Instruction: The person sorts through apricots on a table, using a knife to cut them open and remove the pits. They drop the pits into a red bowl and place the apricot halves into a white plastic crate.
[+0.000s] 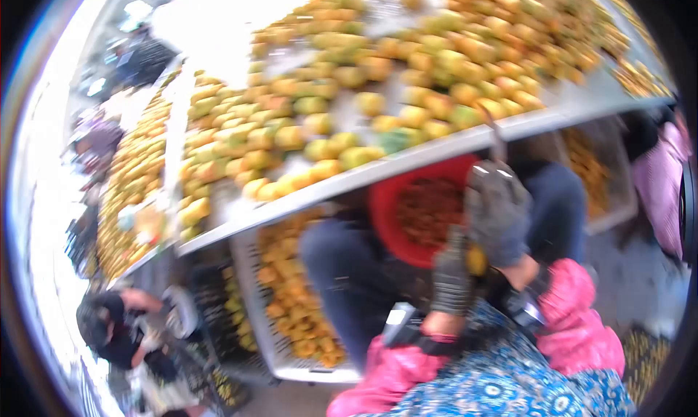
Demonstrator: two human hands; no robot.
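My right hand [498,213], in a dark grey glove, is closed round a thin blade-like tool, probably a knife [497,142], whose curved tip points up toward the table edge. Just below and to its left is my left hand [449,275], also gloved, with its fingers curled against a yellow fruit [477,261]. Motion blur hides the exact finger contact. Behind both hands, between my knees, a red basin [385,206] holds brownish-red pieces.
Above my knees runs a metal-edged table [320,193] spread with round yellow-orange and greenish fruit [436,104]. White crates [320,375] of fruit stand under it on both sides. Another person [109,326] sits at lower left; a pink sleeve [662,170] shows at right.
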